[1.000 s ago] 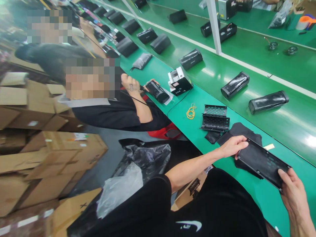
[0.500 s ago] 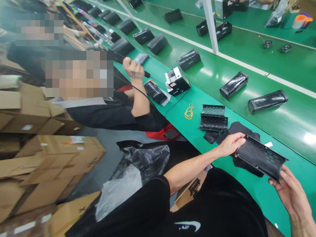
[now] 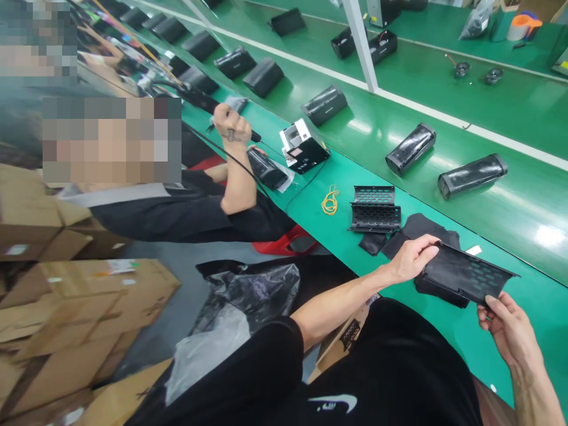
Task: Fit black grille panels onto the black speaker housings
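Note:
A curved black speaker grille (image 3: pixel 457 273) is held above the bench, its hollow side facing up; perforations show through toward its right end. My left hand (image 3: pixel 415 258) grips the left end, thumb on top. At the near right corner, my right hand (image 3: pixel 510 328) pinches the edge with its thumb over the rim. Below and behind the grille lies a pile of black cloth pieces (image 3: pixel 426 228), partly hidden by it. Two more perforated grilles (image 3: pixel 375 218) rest on the bench left of the cloth.
A yellow cord bundle (image 3: pixel 329 201) and a black-and-white box (image 3: pixel 306 145) lie on the green bench (image 3: pixel 536 307). Beyond, black cylindrical speakers (image 3: pixel 473 176) sit on the green conveyor. At left a co-worker's raised hand (image 3: pixel 233 127) grips a dark tool; cardboard boxes (image 3: pixel 102 302) stand behind.
My right hand has shifted from the grille's right end onto its near corner, thumb now over the edge. The grille has tilted, showing more perforations. The whole view has swung slightly.

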A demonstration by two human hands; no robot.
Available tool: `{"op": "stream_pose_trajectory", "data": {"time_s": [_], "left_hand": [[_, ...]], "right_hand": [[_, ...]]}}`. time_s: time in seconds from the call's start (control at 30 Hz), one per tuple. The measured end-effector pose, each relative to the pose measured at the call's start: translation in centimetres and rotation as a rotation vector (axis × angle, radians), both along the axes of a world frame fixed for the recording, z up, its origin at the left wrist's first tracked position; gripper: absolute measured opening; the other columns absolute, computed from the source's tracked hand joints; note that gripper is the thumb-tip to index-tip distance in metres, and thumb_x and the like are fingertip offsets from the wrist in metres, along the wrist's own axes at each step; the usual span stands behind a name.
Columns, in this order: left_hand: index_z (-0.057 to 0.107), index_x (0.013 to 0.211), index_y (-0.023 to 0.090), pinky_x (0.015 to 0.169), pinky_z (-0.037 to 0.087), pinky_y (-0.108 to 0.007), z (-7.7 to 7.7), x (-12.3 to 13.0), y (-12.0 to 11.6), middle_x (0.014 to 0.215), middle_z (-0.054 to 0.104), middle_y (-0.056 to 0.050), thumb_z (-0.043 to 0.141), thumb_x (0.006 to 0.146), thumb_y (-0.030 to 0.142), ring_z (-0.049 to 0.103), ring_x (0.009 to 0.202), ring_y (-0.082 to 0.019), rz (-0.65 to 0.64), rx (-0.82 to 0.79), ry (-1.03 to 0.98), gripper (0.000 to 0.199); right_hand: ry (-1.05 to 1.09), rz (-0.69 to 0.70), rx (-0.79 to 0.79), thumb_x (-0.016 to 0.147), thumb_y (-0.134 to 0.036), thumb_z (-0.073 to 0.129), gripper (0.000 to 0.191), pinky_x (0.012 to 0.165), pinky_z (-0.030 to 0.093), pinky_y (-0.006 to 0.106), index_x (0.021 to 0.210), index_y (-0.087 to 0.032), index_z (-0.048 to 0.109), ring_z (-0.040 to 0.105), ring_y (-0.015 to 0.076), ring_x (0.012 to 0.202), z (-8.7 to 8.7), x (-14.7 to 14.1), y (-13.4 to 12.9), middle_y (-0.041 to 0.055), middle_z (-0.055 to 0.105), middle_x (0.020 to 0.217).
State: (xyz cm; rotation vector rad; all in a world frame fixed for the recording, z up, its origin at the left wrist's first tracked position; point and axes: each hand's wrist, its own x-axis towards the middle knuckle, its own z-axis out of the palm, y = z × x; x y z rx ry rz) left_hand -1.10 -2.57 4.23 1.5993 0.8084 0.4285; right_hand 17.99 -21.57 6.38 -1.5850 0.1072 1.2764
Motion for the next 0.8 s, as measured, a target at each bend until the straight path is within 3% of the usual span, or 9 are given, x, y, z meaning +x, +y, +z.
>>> {"op": "stream_pose_trajectory", "data": {"time_s": [0.1, 0.23, 0.47, 0.67, 0.8], "left_hand": [[0.069, 0.121, 0.014, 0.082, 0.048, -0.027, 0.0, 0.2, -0.1, 0.093, 0.067, -0.003, 0.05, 0.102, 0.047, 0.057, 0.082, -0.016, 0.009, 0.002, 0.004, 0.043], [0.069, 0.12, 0.013, 0.077, 0.046, -0.026, -0.1, 0.2, 0.0, 0.085, 0.063, -0.001, 0.051, 0.102, 0.047, 0.053, 0.076, -0.014, 0.023, -0.021, 0.019, 0.043], [0.07, 0.119, 0.014, 0.083, 0.047, -0.027, -0.6, 0.2, 0.1, 0.09, 0.066, -0.002, 0.052, 0.102, 0.046, 0.058, 0.082, -0.015, 0.028, -0.042, 0.003, 0.041], [0.07, 0.117, 0.015, 0.083, 0.047, -0.026, -1.1, 0.3, 0.0, 0.094, 0.067, -0.002, 0.053, 0.101, 0.049, 0.058, 0.086, -0.016, 0.023, -0.096, -0.011, 0.041], [0.069, 0.116, 0.015, 0.082, 0.046, -0.026, -1.2, 0.4, 0.0, 0.092, 0.066, -0.001, 0.053, 0.101, 0.047, 0.057, 0.084, -0.015, 0.018, -0.103, -0.018, 0.04]], "right_hand": [[-0.011, -0.005, -0.021, 0.052, -0.048, 0.102, 0.061, 0.042, 0.04, 0.025, 0.09, -0.019, 0.063, 0.05, 0.0133, 0.049, 0.1, 0.0, 0.2, 0.0009, 0.062, 0.063], [-0.003, -0.006, 0.004, 0.059, -0.051, 0.099, 0.058, 0.045, 0.044, 0.026, 0.093, -0.021, 0.061, 0.056, 0.0162, 0.054, 0.1, -0.1, 0.2, 0.0019, 0.065, 0.069], [-0.012, 0.045, 0.008, 0.059, -0.049, 0.1, 0.057, 0.043, 0.042, 0.025, 0.092, -0.02, 0.063, 0.054, 0.0148, 0.052, -0.3, -0.1, 0.2, 0.0, 0.062, 0.067], [-0.08, -0.001, -0.02, 0.057, -0.05, 0.102, 0.066, 0.042, 0.043, 0.025, 0.102, -0.024, 0.06, 0.06, 0.0151, 0.056, -0.1, -0.4, 0.7, -0.0009, 0.068, 0.083], [-0.129, 0.032, 0.01, 0.054, -0.048, 0.103, 0.069, 0.043, 0.044, 0.024, 0.1, -0.023, 0.059, 0.056, 0.0137, 0.052, -0.5, -1.1, 1.0, -0.004, 0.063, 0.073]]}}
